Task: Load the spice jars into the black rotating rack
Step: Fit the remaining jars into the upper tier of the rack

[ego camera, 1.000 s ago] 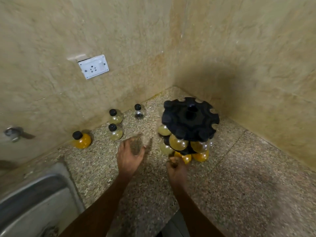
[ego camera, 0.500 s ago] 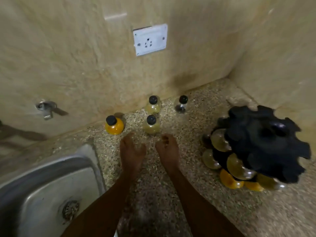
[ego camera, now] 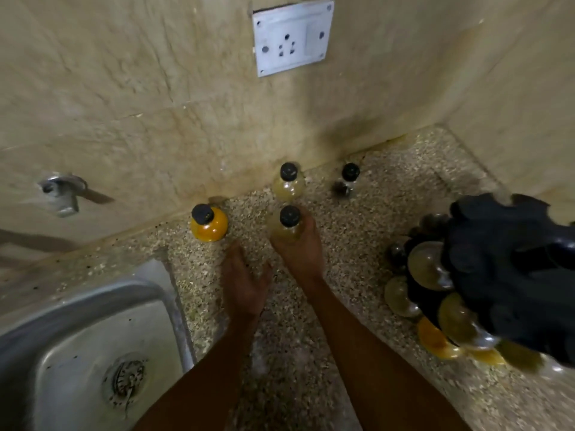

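Four round glass spice jars with black screw caps wait on the speckled stone desk [ego camera: 357,244] by the wall. My right hand [ego camera: 300,253] cups the nearest pale-yellow jar [ego camera: 287,227], fingers curled round its smooth belly, presumably to lift it. My left hand [ego camera: 244,283] lies relaxed and empty below the orange jar [ego camera: 209,223]. Another yellowish jar [ego camera: 288,183] and a clear, dark-bottomed one [ego camera: 347,181] stand behind. Well right stands the black scalloped plastic rack [ego camera: 510,275], lower notches already filled.
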